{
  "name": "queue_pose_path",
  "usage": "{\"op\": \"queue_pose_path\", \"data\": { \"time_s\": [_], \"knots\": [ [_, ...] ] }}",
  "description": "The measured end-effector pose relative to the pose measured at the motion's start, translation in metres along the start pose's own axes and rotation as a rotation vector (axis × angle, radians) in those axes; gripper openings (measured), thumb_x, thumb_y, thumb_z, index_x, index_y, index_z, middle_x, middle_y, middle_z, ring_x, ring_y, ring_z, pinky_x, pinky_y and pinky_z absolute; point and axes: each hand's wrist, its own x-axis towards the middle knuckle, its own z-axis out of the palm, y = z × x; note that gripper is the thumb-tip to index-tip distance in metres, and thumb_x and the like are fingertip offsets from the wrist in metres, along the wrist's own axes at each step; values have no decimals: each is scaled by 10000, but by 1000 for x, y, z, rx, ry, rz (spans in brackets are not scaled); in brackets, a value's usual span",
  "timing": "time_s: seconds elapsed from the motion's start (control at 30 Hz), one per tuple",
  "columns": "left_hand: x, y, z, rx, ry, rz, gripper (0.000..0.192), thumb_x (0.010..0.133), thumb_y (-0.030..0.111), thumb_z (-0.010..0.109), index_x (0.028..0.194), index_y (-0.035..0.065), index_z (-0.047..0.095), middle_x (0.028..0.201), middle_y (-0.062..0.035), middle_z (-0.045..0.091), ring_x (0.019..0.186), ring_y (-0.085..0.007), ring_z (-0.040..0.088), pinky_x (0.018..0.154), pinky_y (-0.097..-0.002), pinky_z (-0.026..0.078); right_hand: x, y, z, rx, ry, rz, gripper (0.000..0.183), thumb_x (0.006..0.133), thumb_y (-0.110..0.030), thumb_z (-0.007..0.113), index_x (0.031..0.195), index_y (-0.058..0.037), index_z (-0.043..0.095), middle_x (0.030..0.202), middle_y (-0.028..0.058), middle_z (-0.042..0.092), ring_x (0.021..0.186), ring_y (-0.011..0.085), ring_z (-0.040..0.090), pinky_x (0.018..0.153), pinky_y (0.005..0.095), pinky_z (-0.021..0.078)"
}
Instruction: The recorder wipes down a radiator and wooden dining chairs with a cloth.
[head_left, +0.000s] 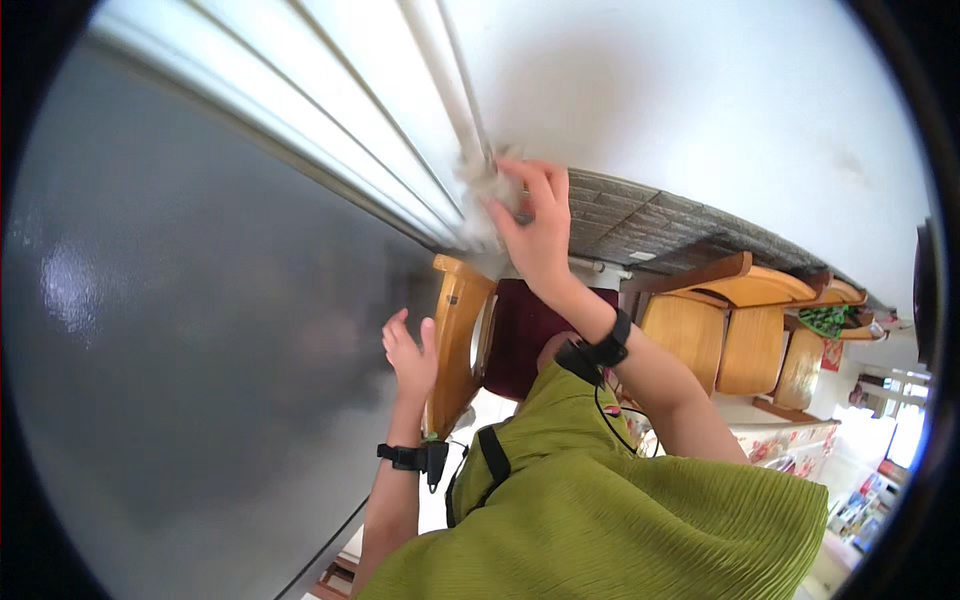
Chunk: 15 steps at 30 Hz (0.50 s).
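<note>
My right hand (541, 225) reaches up with a bunched pale cloth (480, 196) at its fingertips, pressed against the lower end of white pipes or ridged white trim (360, 97) beside the wall. Motion blurs the cloth, so its exact shape is hard to tell. Lower and to the left, my left hand (411, 352) is raised with its fingers apart, holding nothing. It is in front of a large grey smooth panel (225, 300), near the wooden chair back (454, 337). Both wrists wear black straps with small devices.
Below my arms is a chair with a dark red seat (514, 337). A row of wooden chairs (682, 330) stands along the wall at right, under grey brick-patterned tiling (622, 214). A green patterned item (823, 321) lies on the far chairs. The white wall (712, 97) rises beyond.
</note>
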Motion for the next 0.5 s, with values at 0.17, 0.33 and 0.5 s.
{"op": "queue_pose_path", "data": {
  "time_s": [0.17,0.33,0.5],
  "knots": [
    [-18,-13,27,241,-147,-6,487,1021,396,497,1310,3,498,1220,-231,589,1144,-434,537,1000,-508,394,25,4,43,136,239,-112,469,819,-98,790,1269,-139,666,1119,107,519,945,223,576,765,310,499],
    [-19,-1,34,252,-127,-35,400,1037,363,462,1219,15,538,1045,-279,643,964,-469,613,825,-551,479,-24,108,86,145,390,128,195,858,-61,691,1045,-40,638,1085,138,513,976,287,558,853,368,477],
    [-16,2,41,280,-130,-3,393,1038,372,454,1163,9,537,985,-291,646,891,-486,623,772,-551,490,-48,176,83,152,288,381,187,840,-14,690,1015,-52,636,1084,142,508,995,317,569,901,383,486]
  ]
}}
